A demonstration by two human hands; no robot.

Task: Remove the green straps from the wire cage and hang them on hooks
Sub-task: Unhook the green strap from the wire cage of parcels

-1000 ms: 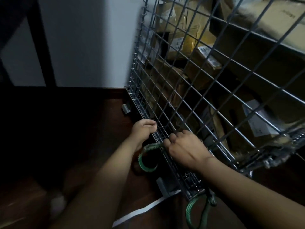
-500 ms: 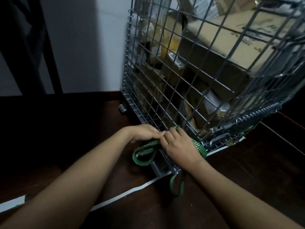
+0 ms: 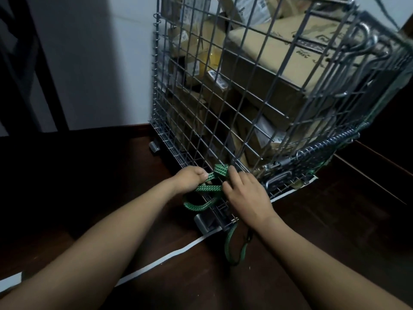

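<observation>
The cage [image 3: 223, 90] is bare grey metal wire with a dull shine, the strap [image 3: 206, 189] is green woven webbing with a ribbed texture, the boxes [image 3: 279, 52] are matt brown cardboard, and the floor [image 3: 89, 186] is dark, smooth wood.

Boxes [image 3: 279, 70] fill the cage [image 3: 223, 108] on the floor [image 3: 89, 186]; the strap [image 3: 206, 191] lies at its near base, wall [image 3: 100, 63] behind.

Dim, dark floor, wide-angle edge warp
</observation>
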